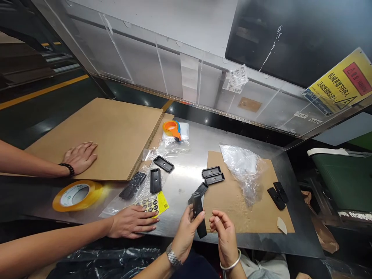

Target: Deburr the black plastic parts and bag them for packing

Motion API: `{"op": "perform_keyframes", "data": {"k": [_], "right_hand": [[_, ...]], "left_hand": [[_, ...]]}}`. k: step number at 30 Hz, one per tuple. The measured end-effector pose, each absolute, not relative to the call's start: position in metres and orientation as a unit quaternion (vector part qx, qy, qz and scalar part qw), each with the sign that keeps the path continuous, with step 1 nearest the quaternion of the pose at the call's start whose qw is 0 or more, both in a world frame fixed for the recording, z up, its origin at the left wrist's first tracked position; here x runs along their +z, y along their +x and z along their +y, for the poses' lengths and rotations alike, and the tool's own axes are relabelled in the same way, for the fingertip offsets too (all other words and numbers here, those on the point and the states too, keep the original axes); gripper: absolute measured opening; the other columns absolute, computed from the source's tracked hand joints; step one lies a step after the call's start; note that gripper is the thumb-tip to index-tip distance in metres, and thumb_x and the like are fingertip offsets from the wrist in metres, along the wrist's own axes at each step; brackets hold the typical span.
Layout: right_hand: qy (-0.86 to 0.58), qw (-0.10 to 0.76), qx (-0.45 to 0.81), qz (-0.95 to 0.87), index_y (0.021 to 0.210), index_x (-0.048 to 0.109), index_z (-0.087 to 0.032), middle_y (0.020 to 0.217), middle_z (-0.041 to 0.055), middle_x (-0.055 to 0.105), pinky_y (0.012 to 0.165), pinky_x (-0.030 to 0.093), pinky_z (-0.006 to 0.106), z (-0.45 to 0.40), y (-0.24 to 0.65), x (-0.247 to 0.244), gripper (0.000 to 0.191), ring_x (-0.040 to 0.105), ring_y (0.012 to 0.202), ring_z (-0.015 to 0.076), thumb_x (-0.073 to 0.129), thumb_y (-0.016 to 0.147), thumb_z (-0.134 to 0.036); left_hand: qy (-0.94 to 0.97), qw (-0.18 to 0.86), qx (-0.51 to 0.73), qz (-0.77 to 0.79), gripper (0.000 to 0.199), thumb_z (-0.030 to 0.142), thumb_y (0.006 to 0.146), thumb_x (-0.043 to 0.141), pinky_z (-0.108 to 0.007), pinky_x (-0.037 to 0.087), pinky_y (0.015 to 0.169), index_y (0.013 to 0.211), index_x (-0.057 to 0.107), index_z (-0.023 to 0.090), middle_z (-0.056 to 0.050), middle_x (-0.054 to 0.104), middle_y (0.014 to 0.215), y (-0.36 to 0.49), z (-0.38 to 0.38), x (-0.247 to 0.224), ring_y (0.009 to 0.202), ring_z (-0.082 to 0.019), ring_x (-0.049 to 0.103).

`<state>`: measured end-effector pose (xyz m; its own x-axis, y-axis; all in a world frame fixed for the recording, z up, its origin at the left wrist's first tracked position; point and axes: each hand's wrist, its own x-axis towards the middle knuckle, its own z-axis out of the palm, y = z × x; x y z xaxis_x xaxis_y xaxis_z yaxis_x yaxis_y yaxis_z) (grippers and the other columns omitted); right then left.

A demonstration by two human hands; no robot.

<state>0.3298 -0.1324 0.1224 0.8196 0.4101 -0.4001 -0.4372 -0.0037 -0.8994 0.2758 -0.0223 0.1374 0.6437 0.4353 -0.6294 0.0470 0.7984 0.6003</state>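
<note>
Head: left hand (187,229) holds case (198,205); sign (338,83): "警告".

Plastic case (198,204) — glossy metal table (186,170)

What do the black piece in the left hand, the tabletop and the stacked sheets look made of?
Black piece: probably molded plastic, satin, from its smooth, uniform surface. Tabletop: apparently metal, perhaps stainless steel, given blurred silvery reflections. Stacked sheets: seemingly cardboard, matte, with plain brown faces and layered edges.
</note>
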Motion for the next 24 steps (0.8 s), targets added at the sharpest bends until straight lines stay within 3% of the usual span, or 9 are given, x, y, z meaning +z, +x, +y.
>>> {"op": "perform_keyframes", "data": {"k": [9, 14, 19, 24], "right_hand": [[-0.671, 0.699, 0.239, -0.064, 0.100, 0.063, -0.020, 0.097, 0.0073, 0.062, 0.077, 0.044, 0.029, -0.132, 0.333, 0.145, 0.030, 0.056, 0.088, 0.0185, 0.058, 0.078, -0.040], [-0.657, 0.704, 0.255, -0.088, 0.099, 0.063, -0.020, 0.095, 0.0074, 0.063, 0.084, 0.044, 0.033, -0.133, 0.334, 0.155, 0.032, 0.056, 0.091, 0.0206, 0.057, 0.078, -0.042], [-0.641, 0.698, 0.299, -0.113, 0.098, 0.063, -0.018, 0.094, 0.0089, 0.063, 0.081, 0.045, 0.035, -0.128, 0.334, 0.165, 0.036, 0.056, 0.088, 0.0225, 0.058, 0.075, -0.045], [-0.650, 0.704, 0.273, -0.080, 0.092, 0.065, -0.018, 0.076, 0.0061, 0.063, 0.061, 0.047, 0.029, -0.125, 0.331, 0.155, 0.045, 0.056, 0.070, 0.0189, 0.068, 0.062, -0.051]], "left_hand": [[0.418, 0.829, 0.143, 0.343, 0.055, 0.011, 0.053, 0.077, -0.025, 0.033, 0.097, 0.104, 0.058, 0.017, -0.008, 0.060, 0.110, 0.267, -0.023, 0.136, 0.110, -0.023, 0.049], [0.506, 0.791, 0.137, 0.316, 0.047, 0.014, 0.057, 0.075, -0.029, 0.027, 0.102, 0.102, 0.061, 0.020, -0.007, 0.059, 0.111, 0.263, -0.023, 0.141, 0.112, -0.024, 0.046], [0.502, 0.787, 0.187, 0.305, 0.042, 0.010, 0.054, 0.075, -0.032, 0.020, 0.107, 0.093, 0.067, 0.021, -0.009, 0.058, 0.113, 0.266, -0.021, 0.152, 0.118, -0.026, 0.041], [0.496, 0.793, 0.199, 0.293, 0.033, 0.012, 0.053, 0.075, -0.036, 0.011, 0.110, 0.084, 0.070, 0.021, -0.013, 0.059, 0.112, 0.264, -0.023, 0.149, 0.125, -0.030, 0.032]]}}
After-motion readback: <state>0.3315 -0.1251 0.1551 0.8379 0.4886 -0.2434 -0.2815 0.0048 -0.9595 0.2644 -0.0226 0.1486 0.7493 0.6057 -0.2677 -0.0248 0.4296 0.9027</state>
